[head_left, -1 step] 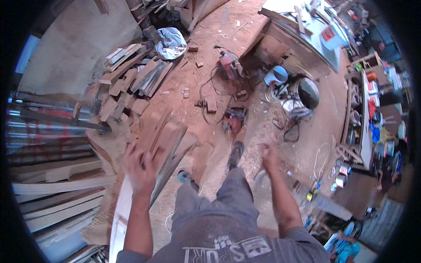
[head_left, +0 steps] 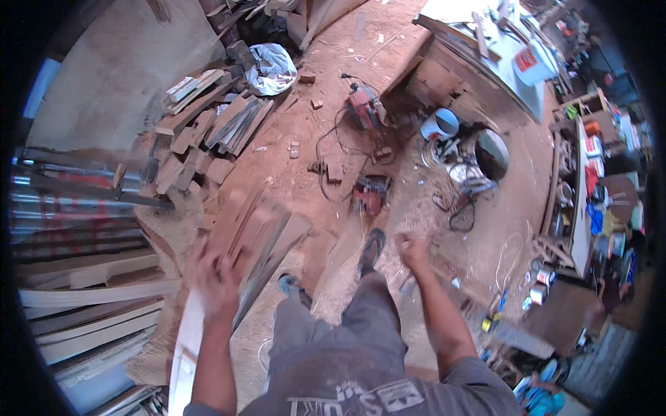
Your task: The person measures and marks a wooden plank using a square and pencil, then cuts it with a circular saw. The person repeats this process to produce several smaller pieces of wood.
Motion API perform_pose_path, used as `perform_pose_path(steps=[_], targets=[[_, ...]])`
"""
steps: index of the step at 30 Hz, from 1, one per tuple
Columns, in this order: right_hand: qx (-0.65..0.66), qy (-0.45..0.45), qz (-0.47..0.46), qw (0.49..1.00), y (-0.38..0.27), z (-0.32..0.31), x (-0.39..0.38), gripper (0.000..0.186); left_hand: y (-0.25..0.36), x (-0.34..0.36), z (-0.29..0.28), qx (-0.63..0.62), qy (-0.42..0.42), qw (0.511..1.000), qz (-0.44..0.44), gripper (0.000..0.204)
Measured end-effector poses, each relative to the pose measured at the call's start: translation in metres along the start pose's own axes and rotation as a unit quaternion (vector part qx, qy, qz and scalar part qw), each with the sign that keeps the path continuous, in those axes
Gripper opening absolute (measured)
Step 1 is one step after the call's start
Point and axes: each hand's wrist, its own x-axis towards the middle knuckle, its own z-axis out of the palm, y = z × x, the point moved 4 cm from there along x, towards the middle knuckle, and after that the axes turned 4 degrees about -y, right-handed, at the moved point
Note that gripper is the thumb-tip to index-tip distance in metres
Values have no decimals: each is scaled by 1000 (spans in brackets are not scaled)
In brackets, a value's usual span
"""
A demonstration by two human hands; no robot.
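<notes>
Forearms reach forward from the lower edge, well apart, 1 on each side of the person's torso. The left hand (head_left: 214,281) is raised with its fingers parted and loosely bent, seemingly grasping nothing, though blur softens them. The right hand (head_left: 414,251) hangs in the air beyond a bent elbow, its fingers curled inward; blur and angle hide whether it holds anything, so I cannot tell. A stack of wooden boards (head_left: 253,232) lies just beyond and to the right of the left hand, well to the left of the right hand; whether the left fingertips touch it is unclear. Beside the left forearm runs a white board (head_left: 182,357). Between the 2 hands, the right foot (head_left: 372,249) stands ahead of the left foot (head_left: 295,288). Farther out, 2 red power tools (head_left: 369,201) rest on the dusty floor (head_left: 291,184), with a pile of wood offcuts (head_left: 208,135) ahead on the left and a worktop (head_left: 454,12) ahead on the right.
</notes>
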Motion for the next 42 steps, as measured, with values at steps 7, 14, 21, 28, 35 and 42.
perform_pose_path(steps=[7,14,21,28,35,42], targets=[[-241,-354,-19,903,135,264,207,46,-9,-17,-2,25,-40,988,-147,22],[-428,-314,-165,831,160,344,335,69,-10,26,31,134,-156,970,-128,28],[-271,-266,61,923,187,328,370,81,-5,32,31,152,-186,961,-136,36],[-180,-271,125,938,265,108,341,54,-1,-10,5,118,-119,976,-136,45],[178,-21,3,984,98,-35,131,23,30,9,-6,125,-16,991,-36,30],[234,-153,-3,960,-70,-110,44,19,40,15,-12,96,72,992,-47,26]])
